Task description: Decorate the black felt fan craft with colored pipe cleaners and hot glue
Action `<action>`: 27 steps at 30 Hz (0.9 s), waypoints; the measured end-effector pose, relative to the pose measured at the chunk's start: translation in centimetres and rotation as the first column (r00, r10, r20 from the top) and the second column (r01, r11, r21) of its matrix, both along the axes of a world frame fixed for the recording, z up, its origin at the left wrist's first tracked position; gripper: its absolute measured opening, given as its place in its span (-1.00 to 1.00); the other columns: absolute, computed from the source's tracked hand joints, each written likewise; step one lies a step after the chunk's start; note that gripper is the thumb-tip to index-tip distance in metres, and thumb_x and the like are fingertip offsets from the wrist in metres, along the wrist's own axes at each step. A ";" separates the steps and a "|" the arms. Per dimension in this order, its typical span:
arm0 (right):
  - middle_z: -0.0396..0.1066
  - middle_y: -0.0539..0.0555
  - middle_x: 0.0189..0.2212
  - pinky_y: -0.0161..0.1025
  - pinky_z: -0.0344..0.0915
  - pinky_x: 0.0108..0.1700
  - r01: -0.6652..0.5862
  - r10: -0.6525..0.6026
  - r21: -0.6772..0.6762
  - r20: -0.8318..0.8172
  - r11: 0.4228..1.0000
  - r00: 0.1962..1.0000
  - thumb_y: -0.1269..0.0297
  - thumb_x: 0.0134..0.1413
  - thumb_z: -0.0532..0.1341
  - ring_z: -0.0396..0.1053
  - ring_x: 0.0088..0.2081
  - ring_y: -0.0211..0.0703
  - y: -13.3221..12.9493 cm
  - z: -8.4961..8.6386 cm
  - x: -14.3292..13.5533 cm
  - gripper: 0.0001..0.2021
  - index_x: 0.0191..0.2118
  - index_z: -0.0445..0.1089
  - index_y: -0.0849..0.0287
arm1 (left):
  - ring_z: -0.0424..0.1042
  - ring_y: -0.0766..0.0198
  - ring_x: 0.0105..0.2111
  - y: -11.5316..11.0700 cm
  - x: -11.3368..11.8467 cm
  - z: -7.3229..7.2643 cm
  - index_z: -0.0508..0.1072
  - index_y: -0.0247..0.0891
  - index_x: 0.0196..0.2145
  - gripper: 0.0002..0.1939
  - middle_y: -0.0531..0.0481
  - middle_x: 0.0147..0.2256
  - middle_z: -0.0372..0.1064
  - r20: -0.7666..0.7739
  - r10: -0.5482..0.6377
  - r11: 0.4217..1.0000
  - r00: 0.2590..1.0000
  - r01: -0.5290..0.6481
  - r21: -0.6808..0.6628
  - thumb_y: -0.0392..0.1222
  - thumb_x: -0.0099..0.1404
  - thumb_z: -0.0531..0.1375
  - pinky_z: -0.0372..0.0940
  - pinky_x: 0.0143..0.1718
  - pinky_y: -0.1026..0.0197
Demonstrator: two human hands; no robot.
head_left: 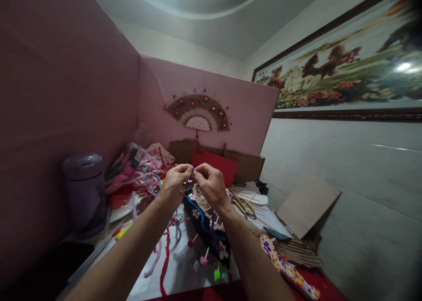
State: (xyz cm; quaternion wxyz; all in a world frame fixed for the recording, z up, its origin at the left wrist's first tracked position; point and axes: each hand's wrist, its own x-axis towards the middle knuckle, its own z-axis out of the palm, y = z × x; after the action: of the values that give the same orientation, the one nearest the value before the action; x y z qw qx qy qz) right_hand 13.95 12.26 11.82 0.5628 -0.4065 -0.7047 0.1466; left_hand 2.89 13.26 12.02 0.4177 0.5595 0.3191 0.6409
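Observation:
My left hand (173,183) and my right hand (212,186) meet fingertip to fingertip above the table, both closed in a pinch. Between them shows a small bit of a purple pipe cleaner (193,170); a fuzzy purple length hangs below my right hand. Beneath my hands lies a black fan-shaped craft piece (201,224) with white flowers and a wavy blue line. Sticks tipped with coloured pompoms, such as a pink pompom (203,260) and a green pompom (216,274), stick out along its near edge. My forearms and hands hide part of it.
Gold-handled scissors (244,205) lie to the right on thin sticks. Pipe cleaners (150,173) heap at the left beside a lavender canister (84,191). A red sheet (224,167) and cardboard (250,167) stand behind. A decorated brown fan (201,110) hangs on the pink panel.

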 end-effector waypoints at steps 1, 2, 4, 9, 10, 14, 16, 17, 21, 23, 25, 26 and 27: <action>0.37 -0.04 -0.57 -0.35 0.18 -0.43 0.007 -0.007 -0.004 0.003 1.000 1.000 0.27 0.05 0.12 0.29 -0.50 -0.26 0.2 -0.1 0.1 -0.83 -0.49 0.34 0.16 | 0.26 0.36 -0.65 0.2 0.0 -0.1 0.34 -0.28 -0.57 -0.68 0.09 -0.63 0.25 -0.014 0.017 1.000 1.000 -0.017 0.013 0.03 -0.10 0.27 0.22 -0.59 0.27; 0.37 -0.04 -0.58 -0.35 0.17 -0.43 0.013 -0.013 -0.008 0.006 1.000 1.000 0.27 0.05 0.12 0.28 -0.50 -0.26 0.4 -0.1 0.3 -0.83 -0.50 0.34 0.16 | 0.26 0.35 -0.64 0.3 -0.1 -0.1 0.38 -0.29 -0.54 -0.70 0.07 -0.61 0.27 -0.038 0.040 0.999 0.998 -0.039 0.034 0.02 -0.07 0.27 0.19 -0.60 0.28; 0.36 -0.05 -0.59 -0.35 0.17 -0.44 0.026 -0.025 -0.015 0.016 1.000 1.000 0.28 0.04 0.12 0.28 -0.51 -0.26 0.4 0.0 0.6 -0.83 -0.51 0.35 0.17 | 0.28 0.32 -0.60 0.5 -0.4 -0.1 0.45 -0.29 -0.50 -0.78 0.03 -0.56 0.35 -0.106 0.099 0.991 0.989 -0.088 0.102 -0.06 -0.01 0.25 0.18 -0.57 0.28; 0.35 -0.04 -0.62 -0.34 0.16 -0.44 0.045 -0.044 -0.026 0.051 0.999 0.998 0.34 -0.01 0.13 0.28 -0.51 -0.25 0.1 0.6 1.1 -0.84 -0.55 0.35 0.17 | 0.31 0.18 -0.35 0.6 -1.2 0.4 0.50 -0.19 -0.55 -0.90 -0.01 -0.48 0.40 -0.301 0.273 0.931 0.914 -0.172 0.321 -0.32 0.05 0.21 0.20 -0.28 0.20; 0.36 -0.04 -0.62 -0.34 0.15 -0.44 0.044 -0.042 -0.027 0.059 0.999 0.997 0.33 -0.02 0.14 0.28 -0.52 -0.25 0.0 0.7 1.1 -0.85 -0.55 0.35 0.17 | 0.29 0.16 -0.33 0.5 -1.3 0.5 0.50 -0.18 -0.56 -0.87 -0.01 -0.48 0.39 -0.330 0.297 0.919 0.896 -0.175 0.352 -0.34 0.06 0.20 0.18 -0.25 0.19; 0.36 -0.05 -0.64 -0.34 0.15 -0.45 0.032 -0.029 -0.028 0.082 0.999 0.996 0.33 -0.03 0.16 0.27 -0.54 -0.25 -0.1 0.9 1.5 -0.85 -0.56 0.35 0.17 | 0.26 0.13 -0.31 0.1 -1.4 0.7 0.47 -0.17 -0.57 -0.86 -0.02 -0.48 0.36 -0.417 0.329 0.899 0.847 -0.146 0.413 -0.35 0.07 0.19 0.16 -0.24 0.17; 0.37 -0.04 -0.63 -0.34 0.17 -0.45 0.022 -0.019 -0.033 0.085 0.999 0.996 0.32 -0.04 0.17 0.29 -0.54 -0.25 0.0 1.0 1.7 -0.86 -0.55 0.36 0.17 | 0.25 0.14 -0.31 0.0 -1.4 0.7 0.45 -0.18 -0.57 -0.86 -0.02 -0.48 0.35 -0.428 0.327 0.902 0.842 -0.143 0.407 -0.35 0.07 0.18 0.16 -0.27 0.19; 0.38 -0.03 -0.63 -0.33 0.18 -0.44 0.018 -0.015 -0.037 0.084 0.999 0.996 0.32 -0.04 0.18 0.30 -0.53 -0.25 0.1 1.0 1.8 -0.87 -0.55 0.37 0.17 | 0.26 0.14 -0.32 0.1 -1.4 0.6 0.43 -0.18 -0.58 -0.87 -0.02 -0.49 0.34 -0.425 0.325 0.906 0.845 -0.149 0.396 -0.35 0.06 0.18 0.16 -0.29 0.19; 0.40 -0.01 -0.61 -0.34 0.17 -0.46 0.020 -0.017 -0.041 0.073 0.999 0.997 0.30 -0.01 0.15 0.31 -0.54 -0.24 0.2 0.7 1.4 -0.85 -0.52 0.37 0.17 | 0.26 0.22 -0.45 0.8 -1.1 0.0 0.38 -0.20 -0.58 -0.90 0.04 -0.54 0.29 -0.359 0.282 0.939 0.890 -0.180 0.291 -0.36 0.00 0.17 0.16 -0.41 0.24; 0.38 -0.03 -0.62 -0.35 0.14 -0.47 0.024 -0.021 -0.029 0.077 0.999 0.997 0.32 -0.01 0.14 0.28 -0.54 -0.26 0.1 0.3 0.8 -0.84 -0.54 0.35 0.17 | 0.24 0.28 -0.54 1.1 -0.6 -0.4 0.34 -0.22 -0.58 -0.94 0.08 -0.59 0.25 -0.293 0.238 0.960 0.926 -0.179 0.214 -0.30 0.01 0.15 0.17 -0.49 0.26; 0.35 -0.05 -0.61 -0.36 0.13 -0.47 0.030 -0.029 -0.008 0.078 1.000 0.996 0.33 0.00 0.12 0.26 -0.53 -0.27 0.1 -0.1 0.3 -0.84 -0.55 0.33 0.16 | 0.23 0.32 -0.61 1.2 -0.1 -0.8 0.30 -0.24 -0.57 -0.89 0.11 -0.61 0.20 -0.209 0.186 0.978 0.960 -0.159 0.136 -0.18 0.03 0.14 0.20 -0.56 0.26; 0.34 -0.06 -0.61 -0.36 0.12 -0.46 0.035 -0.035 0.001 0.077 0.999 0.996 0.34 0.01 0.11 0.25 -0.53 -0.28 0.1 -0.2 0.1 -0.83 -0.55 0.32 0.15 | 0.23 0.33 -0.62 1.1 0.1 -1.0 0.28 -0.24 -0.56 -0.83 0.12 -0.61 0.19 -0.167 0.159 0.984 0.973 -0.144 0.103 -0.11 0.04 0.14 0.23 -0.57 0.26; 0.33 -0.06 -0.60 -0.37 0.12 -0.45 0.039 -0.040 0.008 0.074 0.999 0.996 0.34 0.01 0.10 0.24 -0.52 -0.28 0.1 -0.3 0.0 -0.83 -0.55 0.31 0.15 | 0.24 0.34 -0.63 0.9 0.3 -1.0 0.27 -0.24 -0.56 -0.78 0.13 -0.61 0.19 -0.129 0.135 0.989 0.982 -0.126 0.075 -0.04 0.03 0.15 0.24 -0.58 0.25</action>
State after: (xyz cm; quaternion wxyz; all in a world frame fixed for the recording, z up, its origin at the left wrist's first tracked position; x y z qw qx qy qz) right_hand 13.95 12.39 11.52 0.5403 -0.4236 -0.7175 0.1177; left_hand 3.18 14.20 11.00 0.3335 0.5926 0.3607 0.6383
